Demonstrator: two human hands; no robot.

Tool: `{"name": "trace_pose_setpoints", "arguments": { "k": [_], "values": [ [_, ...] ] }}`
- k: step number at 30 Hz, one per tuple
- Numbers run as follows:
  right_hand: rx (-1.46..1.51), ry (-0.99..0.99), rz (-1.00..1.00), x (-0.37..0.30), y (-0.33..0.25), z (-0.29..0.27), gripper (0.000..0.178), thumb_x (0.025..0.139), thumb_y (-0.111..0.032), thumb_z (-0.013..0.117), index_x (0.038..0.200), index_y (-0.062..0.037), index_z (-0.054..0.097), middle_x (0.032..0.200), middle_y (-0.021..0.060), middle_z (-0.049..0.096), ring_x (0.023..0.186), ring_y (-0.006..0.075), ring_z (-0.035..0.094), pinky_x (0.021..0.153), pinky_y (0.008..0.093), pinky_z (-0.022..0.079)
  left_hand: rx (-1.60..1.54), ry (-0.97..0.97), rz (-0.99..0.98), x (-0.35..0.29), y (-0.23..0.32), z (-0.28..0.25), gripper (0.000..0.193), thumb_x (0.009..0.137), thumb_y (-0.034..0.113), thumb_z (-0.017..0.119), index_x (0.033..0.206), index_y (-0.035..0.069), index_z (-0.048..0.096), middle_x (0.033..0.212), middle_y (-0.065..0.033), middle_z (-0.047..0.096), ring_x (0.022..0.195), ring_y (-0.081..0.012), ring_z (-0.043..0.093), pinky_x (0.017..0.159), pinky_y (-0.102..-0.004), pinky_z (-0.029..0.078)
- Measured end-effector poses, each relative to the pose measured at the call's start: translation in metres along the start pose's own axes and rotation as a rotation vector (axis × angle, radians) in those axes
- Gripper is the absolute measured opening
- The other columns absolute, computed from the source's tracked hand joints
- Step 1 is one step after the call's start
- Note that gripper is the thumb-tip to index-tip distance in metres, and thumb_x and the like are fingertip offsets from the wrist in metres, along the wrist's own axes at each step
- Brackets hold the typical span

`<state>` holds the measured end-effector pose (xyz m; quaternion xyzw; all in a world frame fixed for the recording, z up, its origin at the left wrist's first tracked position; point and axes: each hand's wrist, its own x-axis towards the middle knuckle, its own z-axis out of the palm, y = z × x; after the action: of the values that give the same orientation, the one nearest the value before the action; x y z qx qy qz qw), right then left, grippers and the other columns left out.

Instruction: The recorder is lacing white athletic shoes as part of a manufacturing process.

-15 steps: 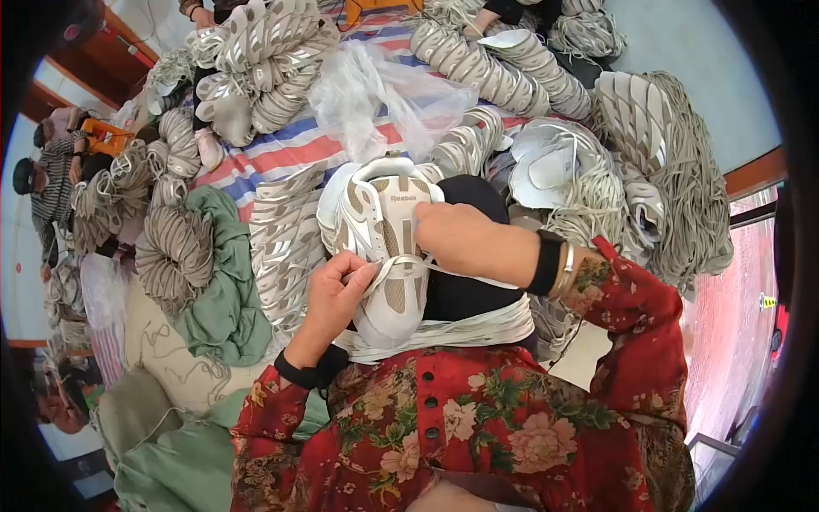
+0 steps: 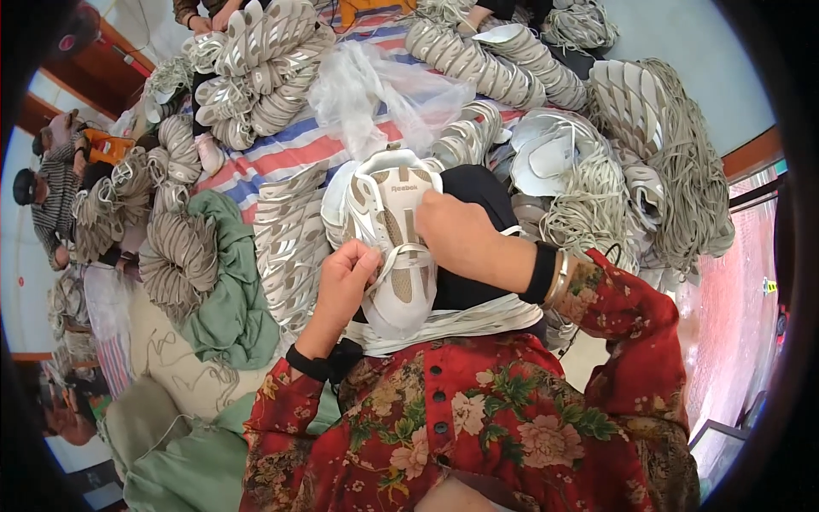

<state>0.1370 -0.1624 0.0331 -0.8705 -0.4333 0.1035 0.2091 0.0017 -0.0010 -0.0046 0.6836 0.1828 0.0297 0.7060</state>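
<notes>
A beige and white sneaker upper (image 2: pixel 401 294) rests on my lap, its toe toward me and its tongue in the middle. A pale flat shoelace (image 2: pixel 408 248) crosses it at the lower eyelets. My left hand (image 2: pixel 343 282) is closed at the upper's left edge, thumb and forefinger pinching the shoelace. On the opposite edge my right hand (image 2: pixel 465 243) is closed, its fingertips curled out of sight against the eyelet side. What they grip is hidden. A short bit of pale lace shows just beyond the right knuckles.
Stacked uppers (image 2: pixel 290 239) stand left of my lap beside green cloth (image 2: pixel 226 290). Bundles with long laces (image 2: pixel 682 171) lie at the right. Clear plastic (image 2: pixel 367 94) covers part of the striped sheet (image 2: pixel 281 154). Other people's hands (image 2: pixel 213 19) work at the far left.
My right hand has risen slightly and turned more into a fist. The lace that stretched rightward below it is no longer visible there. My left hand has shifted up slightly, still pinching.
</notes>
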Motion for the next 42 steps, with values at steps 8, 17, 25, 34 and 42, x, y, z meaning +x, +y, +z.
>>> {"name": "trace_pose_setpoints", "arguments": {
  "k": [8,17,25,34,42],
  "values": [
    [0.202,0.047,-0.145,-0.012,0.017,0.008,0.009,0.079,-0.01,0.061,0.079,-0.0011,0.063,0.084,0.0129,0.058,0.074,0.0263,0.063,0.065,0.0356,0.05,0.0,0.096,0.015,0.0,-0.008,0.006,0.024,0.09,0.021,0.061,0.073,0.005,0.055,0.063,0.0049,0.052,0.058,-0.0019,0.044,0.053,-0.0192,0.036],
    [1.348,0.0,0.192,0.015,0.008,-0.039,0.012,0.093,-0.013,0.047,0.091,-0.0013,0.051,0.065,0.0083,0.059,0.051,0.0146,0.056,0.048,0.0291,0.046,1.226,0.215,0.576,0.005,0.044,0.02,0.017,0.077,0.019,0.068,0.075,0.007,0.055,0.065,-0.008,0.055,0.067,-0.0252,0.055,0.064,-0.0376,0.044],
    [1.366,-0.221,0.231,0.004,0.018,0.012,0.011,0.091,-0.004,0.051,0.097,0.0022,0.058,0.072,0.0085,0.064,0.053,0.013,0.06,0.049,0.0254,0.047,1.418,-0.217,0.887,0.033,0.104,0.009,0.016,0.071,0.018,0.068,0.081,0.009,0.06,0.097,-0.0084,0.055,0.099,-0.028,0.051,0.085,-0.0436,0.04],
    [1.489,-0.18,0.162,-0.001,0.025,0.015,0.014,0.095,-0.011,0.046,0.105,-0.0034,0.042,0.074,0.0099,0.064,0.053,0.0138,0.059,0.048,0.025,0.046,1.618,-0.77,0.677,0.061,0.115,0.008,0.013,0.07,0.025,0.069,0.079,0.017,0.067,0.082,0.0008,0.057,0.087,-0.0223,0.055,0.07,-0.0382,0.046],
    [1.412,-0.138,0.087,-0.001,0.028,0.014,0.017,0.093,-0.013,0.05,0.093,0.0027,0.057,0.072,0.0108,0.066,0.051,0.015,0.06,0.046,0.0261,0.048,1.661,-0.606,0.337,0.058,0.107,0.023,0.014,0.076,0.024,0.062,0.072,0.012,0.07,0.079,-0.004,0.058,0.086,-0.0275,0.055,0.066,-0.0391,0.05]
  ]
}}
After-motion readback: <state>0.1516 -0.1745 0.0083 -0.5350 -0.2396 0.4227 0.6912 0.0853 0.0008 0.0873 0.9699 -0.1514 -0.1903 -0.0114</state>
